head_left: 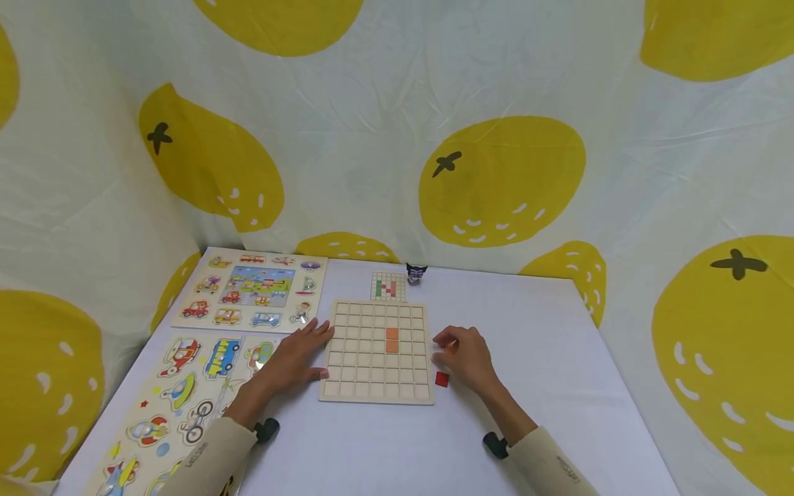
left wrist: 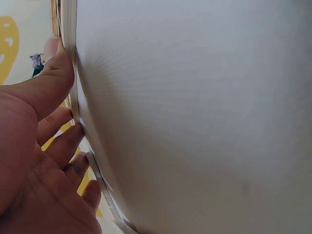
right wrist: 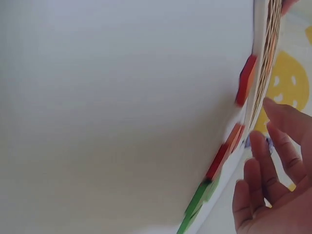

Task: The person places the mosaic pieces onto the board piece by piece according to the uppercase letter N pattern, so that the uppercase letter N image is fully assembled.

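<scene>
A square wooden grid board point(head_left: 360, 358) lies in front of me with two orange tiles point(head_left: 392, 340) in neighbouring cells. My left hand point(head_left: 294, 358) rests along its left edge, thumb and fingertips against the rim; the left wrist view shows the same hand point(left wrist: 48, 141) from the palm side. Beside the right edge hovers my right hand point(head_left: 468, 358), fingers loosely bent. In the right wrist view no tile shows between its thumb and fingers point(right wrist: 261, 151). Loose tiles lie near it: a red tile point(head_left: 442, 379), another red tile point(right wrist: 217, 162) and green tiles point(right wrist: 196, 199), partly hidden by the hand in the head view.
Behind the board stands a small pattern card point(head_left: 389, 286) with coloured squares, next to a small dark figurine point(head_left: 415, 274). Two vehicle picture puzzles, the far puzzle point(head_left: 211, 275) and the near puzzle point(head_left: 149, 399), lie at the left. A lemon-print curtain point(head_left: 347, 151) hangs behind the table.
</scene>
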A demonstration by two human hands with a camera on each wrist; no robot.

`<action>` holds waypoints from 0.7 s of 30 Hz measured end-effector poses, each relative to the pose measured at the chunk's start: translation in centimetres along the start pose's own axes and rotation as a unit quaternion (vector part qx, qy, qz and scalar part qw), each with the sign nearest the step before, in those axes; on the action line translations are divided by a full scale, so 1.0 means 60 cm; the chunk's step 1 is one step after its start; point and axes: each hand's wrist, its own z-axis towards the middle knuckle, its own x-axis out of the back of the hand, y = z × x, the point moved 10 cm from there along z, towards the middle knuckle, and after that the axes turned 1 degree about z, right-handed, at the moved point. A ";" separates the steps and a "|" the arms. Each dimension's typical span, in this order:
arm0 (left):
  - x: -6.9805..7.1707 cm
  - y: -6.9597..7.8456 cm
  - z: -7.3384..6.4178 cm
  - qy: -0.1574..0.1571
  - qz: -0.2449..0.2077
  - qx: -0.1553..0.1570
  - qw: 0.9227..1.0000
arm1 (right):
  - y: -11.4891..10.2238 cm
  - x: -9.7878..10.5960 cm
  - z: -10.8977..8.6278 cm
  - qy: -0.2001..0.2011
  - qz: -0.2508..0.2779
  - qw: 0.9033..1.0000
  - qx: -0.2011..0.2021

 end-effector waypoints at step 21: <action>0.000 0.001 0.001 0.008 0.004 -0.005 1.000 | 0.029 0.013 -0.002 0.021 -0.060 0.997 -0.041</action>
